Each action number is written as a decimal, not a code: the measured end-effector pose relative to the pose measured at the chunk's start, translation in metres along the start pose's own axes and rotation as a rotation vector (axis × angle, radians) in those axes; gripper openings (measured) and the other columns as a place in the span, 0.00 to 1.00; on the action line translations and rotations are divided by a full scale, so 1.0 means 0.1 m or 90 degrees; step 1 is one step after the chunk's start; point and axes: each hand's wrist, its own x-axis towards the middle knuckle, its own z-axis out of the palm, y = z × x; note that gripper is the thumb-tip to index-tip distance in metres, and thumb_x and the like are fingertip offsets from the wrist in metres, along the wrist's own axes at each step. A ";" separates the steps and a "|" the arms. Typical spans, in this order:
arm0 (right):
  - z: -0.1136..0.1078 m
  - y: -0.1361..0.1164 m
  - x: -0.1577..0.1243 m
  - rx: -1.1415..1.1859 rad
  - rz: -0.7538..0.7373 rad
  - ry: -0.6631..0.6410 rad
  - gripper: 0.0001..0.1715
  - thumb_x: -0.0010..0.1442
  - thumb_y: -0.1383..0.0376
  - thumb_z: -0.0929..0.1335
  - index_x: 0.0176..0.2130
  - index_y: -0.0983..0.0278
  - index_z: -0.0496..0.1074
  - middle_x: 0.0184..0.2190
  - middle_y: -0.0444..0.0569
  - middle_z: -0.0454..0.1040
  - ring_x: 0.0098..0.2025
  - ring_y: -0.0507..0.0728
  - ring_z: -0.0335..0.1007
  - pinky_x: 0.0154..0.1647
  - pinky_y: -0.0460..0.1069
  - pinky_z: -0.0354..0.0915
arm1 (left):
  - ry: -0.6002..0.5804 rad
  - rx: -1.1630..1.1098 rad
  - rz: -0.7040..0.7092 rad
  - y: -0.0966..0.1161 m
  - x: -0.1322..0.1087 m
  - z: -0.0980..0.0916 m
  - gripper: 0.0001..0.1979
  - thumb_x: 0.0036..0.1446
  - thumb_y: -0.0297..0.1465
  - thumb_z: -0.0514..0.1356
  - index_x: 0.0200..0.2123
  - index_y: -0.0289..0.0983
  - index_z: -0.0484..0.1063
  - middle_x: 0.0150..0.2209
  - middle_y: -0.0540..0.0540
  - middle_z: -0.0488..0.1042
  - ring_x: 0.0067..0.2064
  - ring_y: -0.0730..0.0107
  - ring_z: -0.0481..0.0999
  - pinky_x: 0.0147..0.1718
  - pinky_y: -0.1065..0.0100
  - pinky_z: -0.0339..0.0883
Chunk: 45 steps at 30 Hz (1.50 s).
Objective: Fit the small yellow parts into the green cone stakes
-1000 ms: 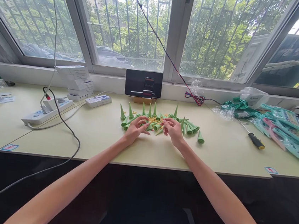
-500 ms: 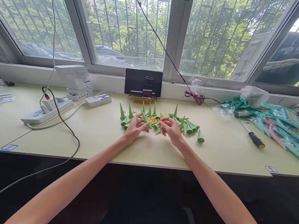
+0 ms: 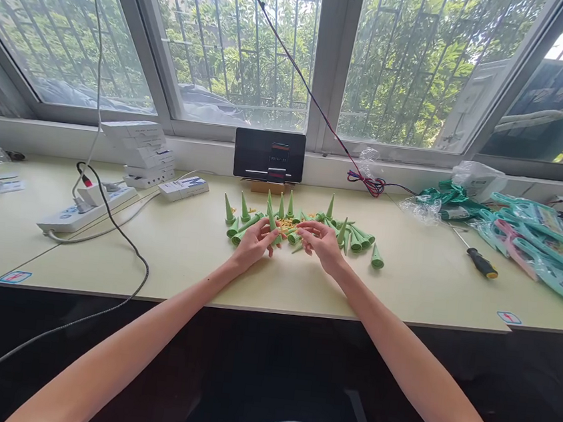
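My left hand is closed round a green cone, which points up and leans slightly left. Facing it from the right, my right hand has its thumb and fingertips pinched together close to the cone. Whatever is between those fingertips is too small to make out. Behind and between the hands lies a pile of small yellow pieces. Several more green cones surround the pile, some upright like the far left cone, others on their sides like the one at the right.
A black tablet-like screen stands at the back. To the left are a power strip, stacked white boxes and a dark cable over the table edge. A screwdriver and teal packaged items lie at the right.
The cone in my left hand has turned more upright. My right hand's fingertips have shifted slightly left, toward the cone.
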 end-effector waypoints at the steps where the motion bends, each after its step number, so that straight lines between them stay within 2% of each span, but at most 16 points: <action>1: 0.00 0.00 0.00 -0.005 -0.005 0.000 0.17 0.48 0.56 0.74 0.34 0.65 0.75 0.23 0.43 0.69 0.16 0.45 0.56 0.14 0.45 0.55 | 0.003 0.001 -0.002 0.01 0.00 0.00 0.21 0.57 0.45 0.61 0.45 0.35 0.66 0.37 0.42 0.76 0.28 0.70 0.75 0.18 0.73 0.67; 5: 0.00 0.01 0.00 -0.022 -0.028 0.015 0.16 0.49 0.56 0.74 0.34 0.65 0.75 0.22 0.42 0.68 0.16 0.45 0.56 0.14 0.45 0.54 | 0.009 0.012 -0.002 0.05 -0.02 0.02 0.19 0.57 0.45 0.61 0.42 0.37 0.66 0.38 0.44 0.75 0.19 0.80 0.69 0.13 0.75 0.60; 9: -0.01 0.01 0.00 -0.019 -0.034 0.025 0.16 0.50 0.56 0.74 0.33 0.65 0.73 0.23 0.43 0.70 0.15 0.46 0.57 0.13 0.45 0.55 | 0.009 0.022 -0.008 0.06 -0.03 0.02 0.18 0.56 0.44 0.62 0.42 0.38 0.68 0.39 0.45 0.75 0.17 0.83 0.65 0.12 0.76 0.56; 16: -0.02 0.02 0.00 -0.049 -0.034 0.030 0.18 0.51 0.53 0.73 0.32 0.65 0.72 0.23 0.45 0.72 0.16 0.46 0.57 0.13 0.44 0.55 | -0.004 0.036 0.011 0.05 -0.02 0.03 0.16 0.55 0.42 0.63 0.39 0.37 0.69 0.34 0.47 0.72 0.21 0.78 0.68 0.13 0.76 0.57; 19: -0.01 0.02 -0.01 -0.061 -0.038 0.024 0.17 0.51 0.54 0.73 0.32 0.65 0.72 0.21 0.44 0.70 0.17 0.47 0.59 0.14 0.44 0.56 | -0.009 0.033 0.020 0.04 -0.02 0.03 0.16 0.54 0.42 0.64 0.39 0.37 0.69 0.37 0.45 0.72 0.24 0.75 0.71 0.13 0.75 0.60; 23: 0.00 0.00 -0.03 -0.075 -0.037 0.019 0.15 0.51 0.55 0.73 0.32 0.64 0.72 0.21 0.43 0.69 0.17 0.47 0.58 0.14 0.44 0.56 | -0.016 0.035 0.026 0.06 -0.02 0.03 0.17 0.55 0.43 0.62 0.39 0.36 0.67 0.40 0.44 0.73 0.23 0.76 0.72 0.13 0.75 0.62; 31: 0.03 -0.01 -0.04 -0.119 -0.062 -0.001 0.14 0.52 0.56 0.72 0.32 0.65 0.72 0.25 0.44 0.71 0.19 0.47 0.61 0.15 0.44 0.58 | -0.019 0.034 -0.007 0.06 -0.03 0.02 0.17 0.55 0.44 0.63 0.37 0.35 0.68 0.34 0.45 0.74 0.21 0.76 0.72 0.12 0.75 0.60; 45: 0.01 0.02 -0.06 -0.189 -0.111 -0.006 0.16 0.53 0.54 0.71 0.33 0.65 0.73 0.27 0.48 0.74 0.24 0.50 0.67 0.19 0.44 0.64 | -0.018 -0.014 -0.074 0.11 -0.04 0.01 0.17 0.52 0.43 0.64 0.34 0.35 0.72 0.31 0.45 0.74 0.19 0.76 0.69 0.12 0.75 0.57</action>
